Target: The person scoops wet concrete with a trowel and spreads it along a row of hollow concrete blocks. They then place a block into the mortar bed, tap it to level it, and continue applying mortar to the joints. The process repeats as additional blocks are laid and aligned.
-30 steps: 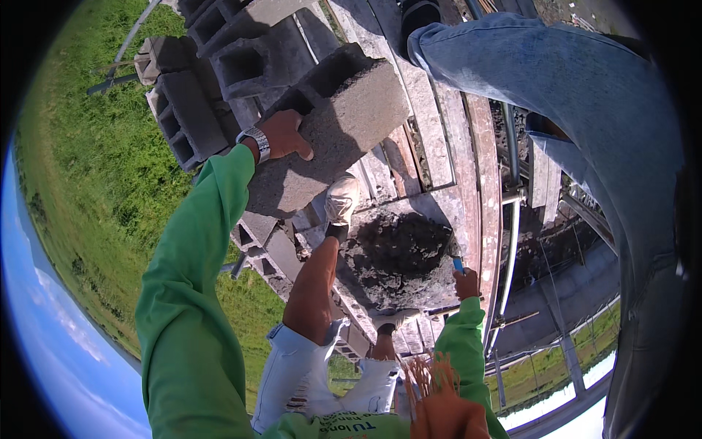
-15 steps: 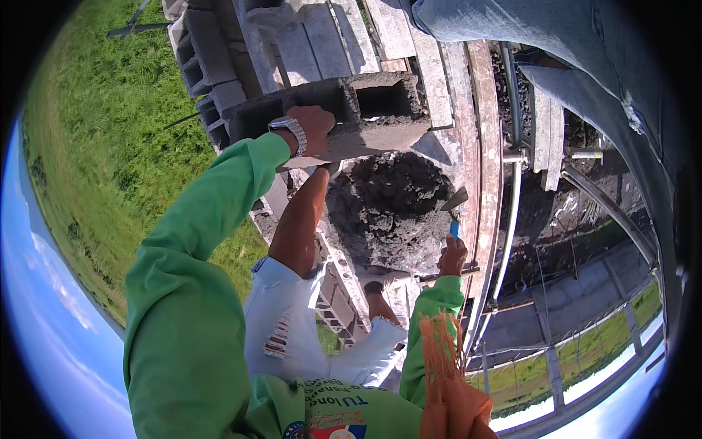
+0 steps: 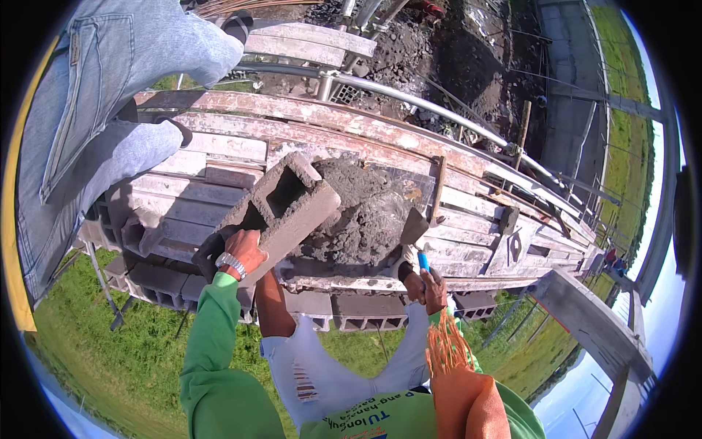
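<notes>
My left hand, with a watch on the wrist, grips the web of a grey hollow concrete block. The block is tilted, its cavities facing up, and its right end overlaps the edge of a heap of wet grey mortar. My right hand is closed around the blue handle of a trowel. The trowel's blade points away from me, by the right side of the mortar. The mortar lies on a dark board on the planks between my knees.
A co-worker's jeans-clad leg stands on the planks at left. A row of laid hollow blocks runs along the near side, above grass. Metal scaffold pipes cross the far side. A small dark block sits at right.
My view has swung round, so the scene appears rotated. The block stays in my left hand and now slants beside the mortar. My right hand still holds the trowel.
</notes>
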A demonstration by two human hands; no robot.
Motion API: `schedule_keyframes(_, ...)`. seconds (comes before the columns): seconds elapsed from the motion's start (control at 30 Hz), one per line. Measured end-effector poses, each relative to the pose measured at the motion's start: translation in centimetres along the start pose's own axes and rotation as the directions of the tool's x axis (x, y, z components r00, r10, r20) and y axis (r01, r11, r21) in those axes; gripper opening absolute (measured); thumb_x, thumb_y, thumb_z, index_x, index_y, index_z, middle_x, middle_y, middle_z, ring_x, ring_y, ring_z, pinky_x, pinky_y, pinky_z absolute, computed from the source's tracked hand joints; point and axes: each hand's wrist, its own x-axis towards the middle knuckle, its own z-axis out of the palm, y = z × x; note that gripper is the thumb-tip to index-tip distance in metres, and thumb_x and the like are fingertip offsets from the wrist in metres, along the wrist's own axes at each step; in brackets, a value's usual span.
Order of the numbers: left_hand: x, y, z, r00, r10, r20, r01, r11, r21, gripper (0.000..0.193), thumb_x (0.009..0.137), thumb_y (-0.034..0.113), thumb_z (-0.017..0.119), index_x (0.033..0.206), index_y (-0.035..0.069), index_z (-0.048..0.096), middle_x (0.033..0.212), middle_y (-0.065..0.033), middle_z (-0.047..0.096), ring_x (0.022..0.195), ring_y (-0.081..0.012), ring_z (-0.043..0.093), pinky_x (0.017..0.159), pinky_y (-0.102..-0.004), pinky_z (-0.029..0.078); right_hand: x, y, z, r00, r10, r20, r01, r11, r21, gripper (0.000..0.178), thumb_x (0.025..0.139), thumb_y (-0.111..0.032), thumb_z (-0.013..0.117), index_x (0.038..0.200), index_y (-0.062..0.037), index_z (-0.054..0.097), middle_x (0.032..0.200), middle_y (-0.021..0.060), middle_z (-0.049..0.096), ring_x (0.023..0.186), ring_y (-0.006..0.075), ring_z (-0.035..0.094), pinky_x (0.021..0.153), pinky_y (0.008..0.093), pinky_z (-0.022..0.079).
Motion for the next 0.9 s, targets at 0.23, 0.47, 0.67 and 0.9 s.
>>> schedule_keyframes(0.23,3.3,12.2,1.5,0.989,0.139,0.054,-0.146,0.977,0.155,0.035,0.068,0.022,0.082,0.093,0.0,0.071,0.091,-0.0285,0.072,0.09,-0.0488,0.07,0.082,-0.0556,0.057,-5.6,7.5,-2.7,0.949,0.313,-0.03,-0.255,0.821,0.511,0.042,0.098,-0.037,0.074,0.121,-0.0025,0.066,0.08,-0.0032,0.055,0.068,0.0076,0.054,0.056,0.0255,0.042)
schedule_keyframes(0.47,3.9,22.6,5.2,0.956,0.186,0.226,-0.252,0.917,0.31,0.036,0.068,0.023,0.082,0.095,0.001,0.072,0.092,-0.029,0.072,0.093,-0.0488,0.07,0.083,-0.0556,0.056,-7.5,9.0,-3.3,0.954,0.263,0.143,-0.239,0.382,0.893,0.026,0.102,-0.033,0.066,0.116,-0.0132,0.056,0.065,-0.0033,0.045,0.044,0.0091,0.04,0.041,0.0244,0.033)
schedule_keyframes(0.67,3.8,30.5,9.6,0.903,0.251,0.348,-0.395,0.803,0.446,0.046,0.067,0.027,0.085,0.104,0.002,0.075,0.096,-0.0274,0.074,0.095,-0.0461,0.071,0.086,-0.0532,0.057,-6.7,9.7,-8.9,0.979,0.157,0.133,-0.127,-0.044,0.991,0.033,0.108,-0.037,0.055,0.128,-0.0109,0.054,0.064,-0.0034,0.045,0.039,0.0093,0.036,0.042,0.0268,0.036)
schedule_keyframes(0.9,6.5,43.3,15.2,0.84,0.262,0.474,-0.517,0.652,0.555,0.041,0.067,0.029,0.087,0.094,0.001,0.078,0.09,-0.0293,0.073,0.092,-0.0465,0.072,0.086,-0.0524,0.058,-3.5,11.7,-14.3,0.997,0.069,-0.046,0.072,-0.446,0.892,0.044,0.111,-0.039,0.052,0.142,-0.0074,0.05,0.066,-0.002,0.046,0.041,0.0089,0.04,0.044,0.028,0.038)
